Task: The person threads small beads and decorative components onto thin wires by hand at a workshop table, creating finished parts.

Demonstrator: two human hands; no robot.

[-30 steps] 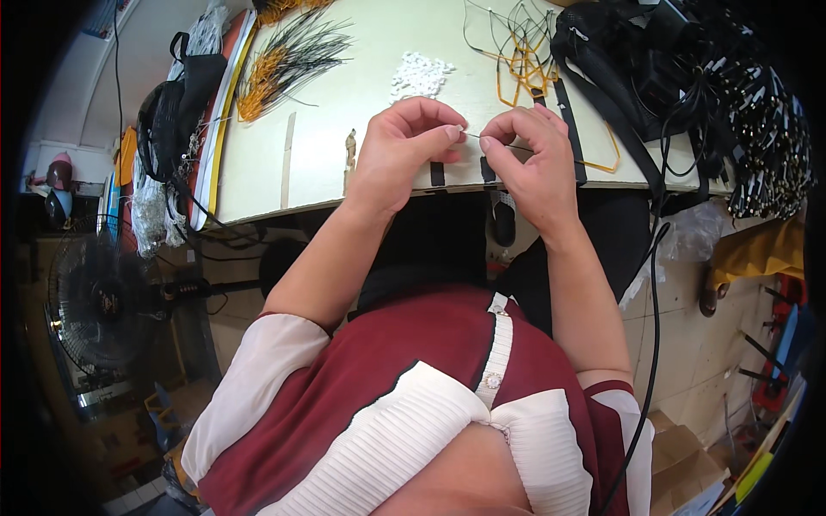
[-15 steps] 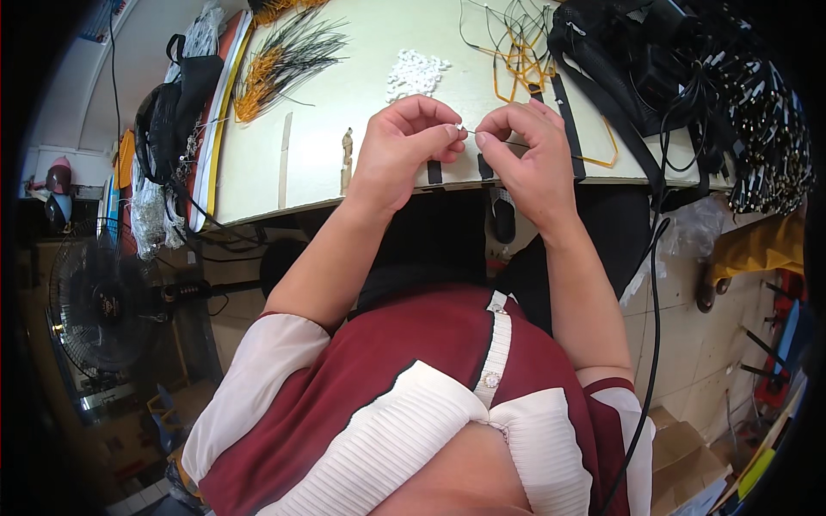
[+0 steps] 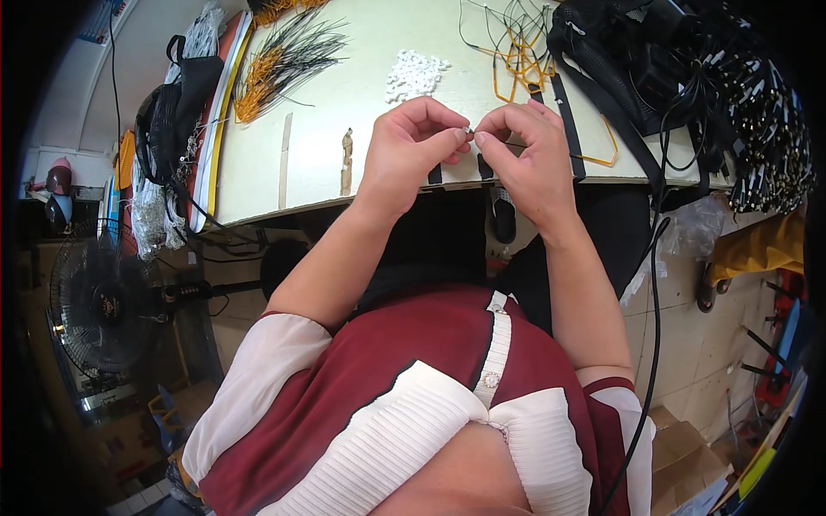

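Note:
Above the near edge of the table (image 3: 245,176), both my hands work with fingertips almost touching. My left hand (image 3: 398,159) is closed in a pinch on a small white plastic piece (image 3: 467,130), most of it covered by the fingers. My right hand (image 3: 532,163) pinches the end of a thin dark wire, its tip at the white piece; whether it sits inside cannot be made out. An orange-coated wire (image 3: 613,148) loops out to the right of that hand. A pile of small white pieces (image 3: 416,75) lies just beyond my left hand.
Bundled black wires with orange parts (image 3: 275,69) lie at the far left. Loose orange and black wires (image 3: 523,60) spread at the back. Black cables and bags (image 3: 637,60) crowd the right side. A fan (image 3: 103,301) stands left of the table; a black cable (image 3: 656,327) hangs at right.
My left hand has shifted slightly right, so its fingertips now nearly meet those of my right hand. The stretch of wire showing between them has shortened.

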